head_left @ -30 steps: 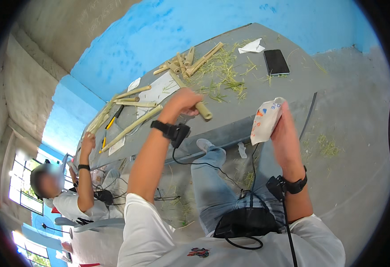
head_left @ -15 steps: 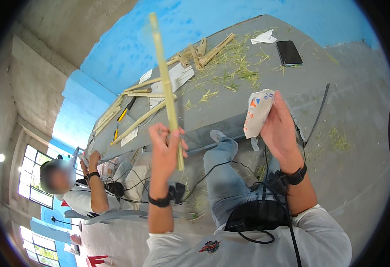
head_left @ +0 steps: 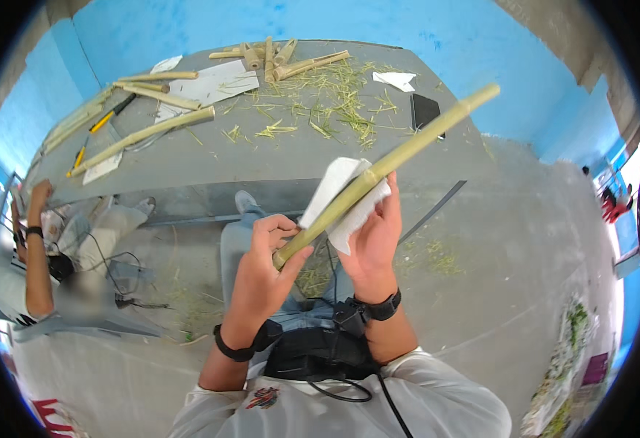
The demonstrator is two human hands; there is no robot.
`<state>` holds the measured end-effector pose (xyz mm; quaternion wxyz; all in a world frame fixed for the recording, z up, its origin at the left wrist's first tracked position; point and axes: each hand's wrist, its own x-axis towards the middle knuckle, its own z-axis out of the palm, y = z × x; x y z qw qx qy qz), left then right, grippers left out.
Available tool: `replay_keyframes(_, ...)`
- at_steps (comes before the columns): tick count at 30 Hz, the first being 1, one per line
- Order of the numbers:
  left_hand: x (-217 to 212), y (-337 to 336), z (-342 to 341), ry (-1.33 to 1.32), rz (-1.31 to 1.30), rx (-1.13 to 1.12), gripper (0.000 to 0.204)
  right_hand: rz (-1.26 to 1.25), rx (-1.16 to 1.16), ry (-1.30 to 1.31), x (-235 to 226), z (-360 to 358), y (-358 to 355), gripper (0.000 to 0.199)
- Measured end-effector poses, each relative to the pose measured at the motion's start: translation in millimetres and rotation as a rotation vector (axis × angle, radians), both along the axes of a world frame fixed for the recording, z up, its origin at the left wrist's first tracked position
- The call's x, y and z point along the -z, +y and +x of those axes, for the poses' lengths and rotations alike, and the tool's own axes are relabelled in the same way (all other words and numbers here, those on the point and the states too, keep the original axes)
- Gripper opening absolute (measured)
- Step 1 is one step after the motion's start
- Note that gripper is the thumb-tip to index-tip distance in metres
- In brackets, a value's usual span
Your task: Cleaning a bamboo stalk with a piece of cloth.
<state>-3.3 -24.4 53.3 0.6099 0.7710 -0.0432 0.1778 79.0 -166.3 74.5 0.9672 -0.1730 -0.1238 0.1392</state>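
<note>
Your left hand grips the near end of a bamboo stalk, which slants up to the far right. Your right hand, just right of it, presses a paper sheet around the stalk. Beyond both stands a table bearing stalks, shavings and a phone at far right. A seated person is at left.
</note>
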Motion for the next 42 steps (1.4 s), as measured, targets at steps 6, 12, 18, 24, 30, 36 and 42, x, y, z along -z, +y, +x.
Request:
replay_keyframes(6, 4.9, 5.6, -9.6, 0.165, 0.160, -0.056, 0.037, -0.019, 0.148, 0.014, -6.4, 2.0, 1.3, 0.051)
replay_keyframes(12, 30.1, 20.6, -17.7, 0.077, 0.301, -0.071, 0.033, 0.054, 0.084, -0.029, -12.3, -0.1, -11.9, 0.063)
replay_keyframes(18, 28.8, 56.8, -50.8, 0.321, 0.150, 0.154, 0.047, 0.089, 0.129, -0.169, -24.0, 4.5, -32.0, 0.068)
replay_keyframes(24, 29.5, 80.8, -77.5, 0.344, 0.131, 0.161, 0.038, 0.058, 0.272, -0.176, -50.4, 8.0, -38.6, 0.051)
replay_keyframes(30, 15.3, 82.0, -75.6, 0.415, 0.074, 0.276, 0.038, -0.069, 0.179, -0.383, -22.3, 14.8, -21.6, 0.034)
replay_keyframes(36, 5.6, 62.3, -60.8, 0.389, -0.009, 0.185, 0.030, -0.387, 0.130, -0.144, -0.1, -26.4, 36.9, 0.035)
replay_keyframes(42, 7.9, 58.9, -52.6, 0.067, 0.383, -0.110, 0.026, -0.315, 0.219, -0.121, -0.4, -11.7, 26.3, 0.032)
